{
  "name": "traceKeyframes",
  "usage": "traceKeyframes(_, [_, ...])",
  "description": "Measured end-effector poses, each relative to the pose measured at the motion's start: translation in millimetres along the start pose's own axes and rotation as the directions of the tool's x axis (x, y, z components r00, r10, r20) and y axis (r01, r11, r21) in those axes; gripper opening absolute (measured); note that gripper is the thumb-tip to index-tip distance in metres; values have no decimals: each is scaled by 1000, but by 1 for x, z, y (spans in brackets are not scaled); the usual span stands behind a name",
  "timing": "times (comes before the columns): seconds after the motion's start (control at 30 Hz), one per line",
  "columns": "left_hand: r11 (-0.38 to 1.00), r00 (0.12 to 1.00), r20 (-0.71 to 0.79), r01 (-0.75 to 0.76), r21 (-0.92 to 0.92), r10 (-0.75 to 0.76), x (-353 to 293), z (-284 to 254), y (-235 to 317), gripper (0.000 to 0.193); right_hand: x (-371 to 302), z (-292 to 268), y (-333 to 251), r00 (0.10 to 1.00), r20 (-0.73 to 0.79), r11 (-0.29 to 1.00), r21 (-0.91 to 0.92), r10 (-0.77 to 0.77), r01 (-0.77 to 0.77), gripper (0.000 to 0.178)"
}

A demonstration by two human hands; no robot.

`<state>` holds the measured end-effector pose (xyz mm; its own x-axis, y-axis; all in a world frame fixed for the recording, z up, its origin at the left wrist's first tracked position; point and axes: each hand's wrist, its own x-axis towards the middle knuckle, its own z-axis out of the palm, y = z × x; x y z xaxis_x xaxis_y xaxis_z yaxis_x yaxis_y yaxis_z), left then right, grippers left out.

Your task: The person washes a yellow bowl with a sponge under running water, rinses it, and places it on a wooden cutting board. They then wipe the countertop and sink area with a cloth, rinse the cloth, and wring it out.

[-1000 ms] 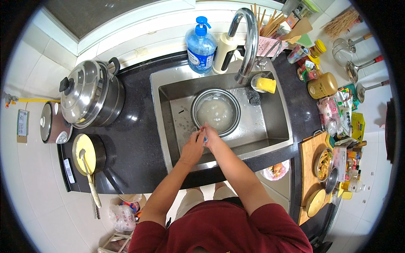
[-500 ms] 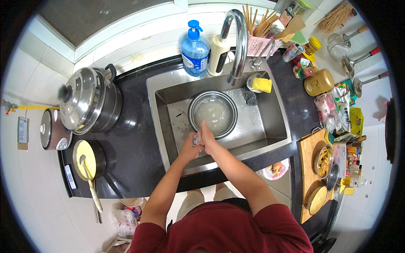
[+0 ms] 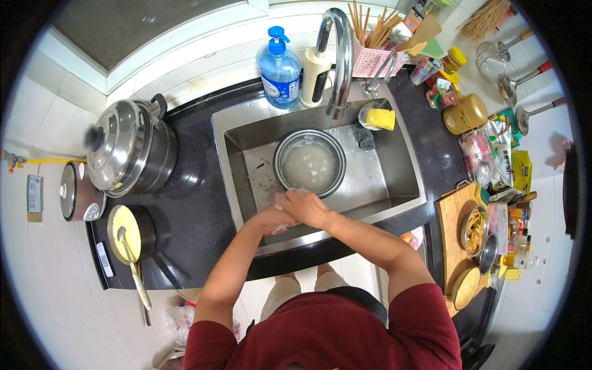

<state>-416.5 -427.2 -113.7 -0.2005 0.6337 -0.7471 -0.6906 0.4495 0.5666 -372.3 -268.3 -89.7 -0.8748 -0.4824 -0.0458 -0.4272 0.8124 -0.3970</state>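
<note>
Over the near rim of the steel sink [image 3: 246,225], my two hands are pressed together. My right hand [image 3: 307,208] lies across my left hand [image 3: 273,220], its fingers curled over it. A pale, whitish scrap of something shows around the left fingers; it is blurred and mostly hidden, so its kind cannot be made out. Just beyond the hands, a round dark-rimmed metal bowl [image 3: 340,179] sits in the sink, holding cloudy water with foam on it. The curved chrome faucet [image 3: 341,74] rises behind the bowl, with no stream visible.
A yellow sponge [image 3: 380,119] and a dark scouring pad [image 3: 364,138] rest by the sink's back right corner. Behind stands a blue pump bottle [image 3: 280,74]. A steamer pot [image 3: 148,151] and a pan [image 3: 146,237] with yellow contents are left; a cutting board [image 3: 453,228] holds bowls at right.
My hands have drawn slightly nearer to me, and the right has turned over the left with its fingers bent. The coloured scrap seen between them earlier is now mostly covered.
</note>
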Motion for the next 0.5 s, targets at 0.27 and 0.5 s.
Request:
traceKeyframes(0.27, [626, 746, -251, -271, 731, 617, 28, -3, -15, 37, 16, 15, 3, 964, 77, 967, -10, 255, -255, 22])
traceKeyframes(0.5, [201, 831, -244, 163, 966, 500, -8, 6, 18, 31, 32, 6, -1, 882, 260, 893, 120, 393, -434, 18])
